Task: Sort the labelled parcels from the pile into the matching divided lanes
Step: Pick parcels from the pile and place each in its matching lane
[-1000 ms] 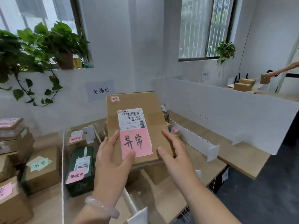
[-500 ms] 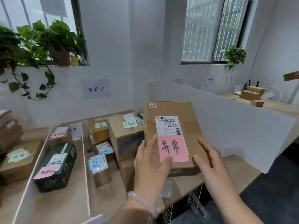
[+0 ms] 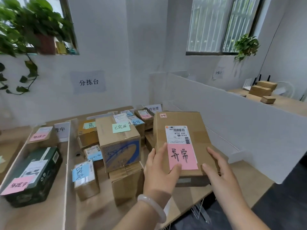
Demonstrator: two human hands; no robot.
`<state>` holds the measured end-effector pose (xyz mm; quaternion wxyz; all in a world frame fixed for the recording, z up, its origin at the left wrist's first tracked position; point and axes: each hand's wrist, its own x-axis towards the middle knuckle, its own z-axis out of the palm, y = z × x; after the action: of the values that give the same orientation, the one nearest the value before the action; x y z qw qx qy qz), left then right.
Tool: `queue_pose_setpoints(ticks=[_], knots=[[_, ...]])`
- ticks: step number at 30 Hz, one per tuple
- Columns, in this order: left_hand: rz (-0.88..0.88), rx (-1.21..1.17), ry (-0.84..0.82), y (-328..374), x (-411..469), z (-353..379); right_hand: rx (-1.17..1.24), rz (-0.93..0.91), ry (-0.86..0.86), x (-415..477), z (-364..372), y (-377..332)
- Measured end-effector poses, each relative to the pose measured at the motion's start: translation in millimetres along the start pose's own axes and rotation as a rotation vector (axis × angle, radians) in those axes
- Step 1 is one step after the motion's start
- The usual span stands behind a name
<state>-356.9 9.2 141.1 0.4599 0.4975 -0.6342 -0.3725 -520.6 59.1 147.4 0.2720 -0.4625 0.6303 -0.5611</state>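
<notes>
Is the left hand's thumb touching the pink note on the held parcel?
Touching: head view shows the left hand with its thumb on the pink note, lower-left corner.

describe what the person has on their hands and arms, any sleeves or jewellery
The left hand and right hand are bare, with no gloves and no rings showing. No sleeve covers either forearm as far as the view shows. The left wrist wears a smooth, rounded, milky white bangle. The right wrist has nothing on it.
</notes>
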Motion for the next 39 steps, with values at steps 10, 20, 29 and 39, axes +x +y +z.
queue_pose_setpoints(ticks=[10,20,29,39], knots=[[-0.093,-0.003,-0.069,-49,77,32,-0.055,0.119,0.013,71,22,28],[-0.246,0.017,0.015,-88,112,52,-0.103,0.199,-0.149,140,43,73],[-0.346,0.032,0.204,-94,163,76,-0.153,0.149,-0.38,233,53,89],[-0.422,0.072,0.313,-109,182,90,-0.106,0.131,-0.584,285,60,122]])
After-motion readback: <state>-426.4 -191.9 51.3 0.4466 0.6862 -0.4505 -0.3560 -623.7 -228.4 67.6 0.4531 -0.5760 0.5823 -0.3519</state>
